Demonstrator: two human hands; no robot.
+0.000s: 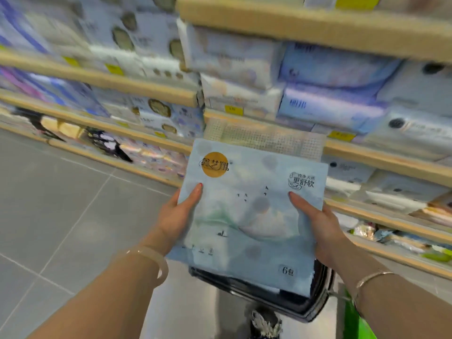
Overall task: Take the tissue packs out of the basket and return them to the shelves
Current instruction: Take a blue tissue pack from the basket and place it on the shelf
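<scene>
A large pale-blue tissue pack (pixel 252 211) with a gold round logo and a misty landscape print is held flat in front of me, above the dark basket (pixel 315 302). My left hand (pixel 178 214) grips its left edge, thumb on top. On the right edge sits my right hand (pixel 315 223), also thumb on top. The pack's far edge points at a shelf (pixel 264 135) with a white mesh liner and a bare gap. Most of the basket is hidden under the pack.
Wooden-edged shelves (pixel 367 152) stacked with blurred tissue packs (pixel 330 106) fill the upper view, with yellow price tags on the edges. Grey tiled floor (pixel 61 204) lies to the left. A green object (pixel 359 321) sits beside the basket at lower right.
</scene>
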